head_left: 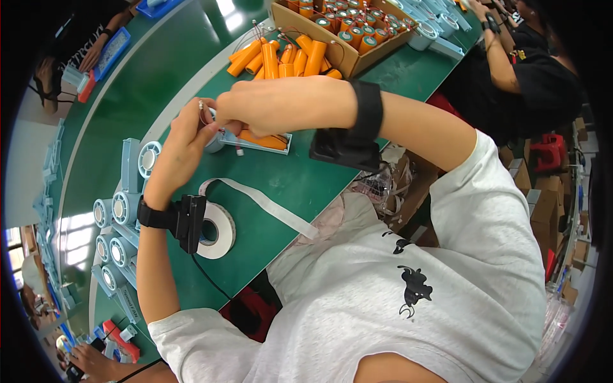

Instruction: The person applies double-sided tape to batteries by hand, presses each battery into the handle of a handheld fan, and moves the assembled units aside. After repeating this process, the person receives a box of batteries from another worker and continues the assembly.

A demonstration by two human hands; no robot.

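Note:
Both my hands meet over a light blue fan housing, which lies open side up above the green table. An orange battery cell sits in its handle. My left hand is closed around the round fan end, thumb and fingers on either side. Thin wires with a small white connector rise beside the left fingertips. My right hand is curled shut over the housing, against the left fingers; what its fingertips pinch is hidden. Another small white plug hangs beside the housing.
A white tape roll with a loose strip lies near the table edge. Loose orange battery cells are piled beyond my hands, beside a full cardboard box. Several blue fan housings stand left. Other people work around the table.

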